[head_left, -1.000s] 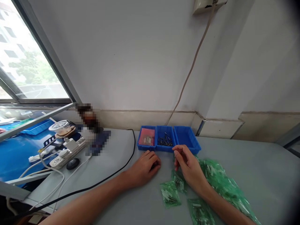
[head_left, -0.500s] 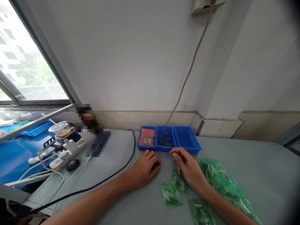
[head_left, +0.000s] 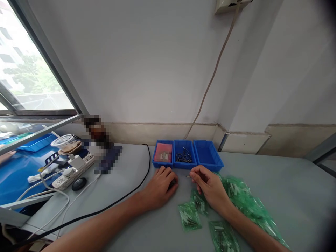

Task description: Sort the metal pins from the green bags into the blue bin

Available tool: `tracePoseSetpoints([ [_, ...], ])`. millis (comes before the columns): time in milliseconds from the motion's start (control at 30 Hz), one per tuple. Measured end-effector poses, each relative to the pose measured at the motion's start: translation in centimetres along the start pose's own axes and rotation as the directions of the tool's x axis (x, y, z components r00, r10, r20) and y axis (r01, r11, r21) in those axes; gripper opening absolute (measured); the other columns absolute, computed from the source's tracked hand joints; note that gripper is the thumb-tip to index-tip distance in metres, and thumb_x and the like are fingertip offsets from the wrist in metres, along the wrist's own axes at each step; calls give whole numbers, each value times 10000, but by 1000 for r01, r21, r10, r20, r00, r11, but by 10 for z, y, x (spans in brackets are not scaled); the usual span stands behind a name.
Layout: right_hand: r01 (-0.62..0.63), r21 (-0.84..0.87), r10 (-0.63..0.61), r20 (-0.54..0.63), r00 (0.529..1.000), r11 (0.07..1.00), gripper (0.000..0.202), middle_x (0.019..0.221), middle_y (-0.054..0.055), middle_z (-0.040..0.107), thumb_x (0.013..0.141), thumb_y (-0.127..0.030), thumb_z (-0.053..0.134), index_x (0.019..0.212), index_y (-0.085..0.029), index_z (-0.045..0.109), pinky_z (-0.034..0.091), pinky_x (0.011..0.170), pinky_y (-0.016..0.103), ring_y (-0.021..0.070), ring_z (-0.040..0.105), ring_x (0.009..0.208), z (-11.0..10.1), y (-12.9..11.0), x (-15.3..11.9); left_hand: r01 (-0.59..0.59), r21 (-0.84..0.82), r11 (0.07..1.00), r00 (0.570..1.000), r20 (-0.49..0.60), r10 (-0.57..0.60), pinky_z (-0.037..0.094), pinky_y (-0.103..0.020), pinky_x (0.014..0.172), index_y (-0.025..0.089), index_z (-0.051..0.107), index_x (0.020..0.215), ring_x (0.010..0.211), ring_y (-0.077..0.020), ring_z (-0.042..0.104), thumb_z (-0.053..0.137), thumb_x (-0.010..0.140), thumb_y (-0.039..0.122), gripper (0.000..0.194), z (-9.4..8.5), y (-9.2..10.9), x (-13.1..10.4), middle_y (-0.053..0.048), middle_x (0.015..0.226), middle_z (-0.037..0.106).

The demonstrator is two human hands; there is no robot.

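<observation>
Right hand (head_left: 210, 185): grip closed on small pin (head_left: 188, 176), probably metal, jutting left; left hand (head_left: 160, 184) leftward, hold unclear.

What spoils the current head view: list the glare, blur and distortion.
In the head view, the window is washed out by daylight; bright glints break up the heaped green bags; the upper and lower right corners fade to black; a coarse pixelated patch hides detail; the small metal piece at the right hand is too small to read clearly.
</observation>
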State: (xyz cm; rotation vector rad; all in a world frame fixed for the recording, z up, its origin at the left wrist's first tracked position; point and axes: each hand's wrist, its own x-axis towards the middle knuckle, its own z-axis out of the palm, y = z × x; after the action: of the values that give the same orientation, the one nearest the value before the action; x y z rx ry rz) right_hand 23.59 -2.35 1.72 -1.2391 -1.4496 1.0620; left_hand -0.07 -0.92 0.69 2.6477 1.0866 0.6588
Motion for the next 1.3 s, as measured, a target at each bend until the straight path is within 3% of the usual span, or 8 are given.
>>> tracePoseSetpoints([
  [233,-35,48,35,-10,999,998,504,586,-66,420,983,-712,549,965,-230,694,327,426,245,121,397,453,-1,1,0,24,39,999,1000,5,-24,442,-387,880,220,563,1101,1042,-255,510,598,1050,230,63,3,0,-1,-54,1100,603],
  [467,39,46,-42,47,998,998,468,735,-13,550,976,-662,603,1059,-230,764,475,511,283,138,515,535,-3,-7,1,18,110,994,1000,11,-19,416,-398,847,227,564,1124,1033,-262,522,573,1059,239,67,5,1,0,-58,1112,609],
  [833,-148,217,139,55,989,965,481,556,-99,366,955,-682,638,1054,-219,725,343,435,234,101,350,439,-3,-2,2,21,35,999,1000,20,-22,437,-379,863,217,552,1085,1016,-250,508,573,1057,218,36,4,0,0,-54,1082,597],
  [1100,-122,248,100,98,990,961,485,637,-65,463,952,-678,656,1105,-222,724,409,479,238,115,442,516,-3,-6,0,13,15,1000,1000,17,-13,439,-372,855,211,548,1075,989,-244,511,575,1057,214,33,3,0,1,-53,1072,599],
  [1300,-100,193,97,26,995,976,577,727,-38,514,898,-774,650,914,-199,690,408,387,233,73,385,448,-2,-6,0,2,21,1000,1000,23,-2,443,-357,847,208,545,1069,987,-236,516,576,1053,200,36,3,0,1,-47,1070,597],
])
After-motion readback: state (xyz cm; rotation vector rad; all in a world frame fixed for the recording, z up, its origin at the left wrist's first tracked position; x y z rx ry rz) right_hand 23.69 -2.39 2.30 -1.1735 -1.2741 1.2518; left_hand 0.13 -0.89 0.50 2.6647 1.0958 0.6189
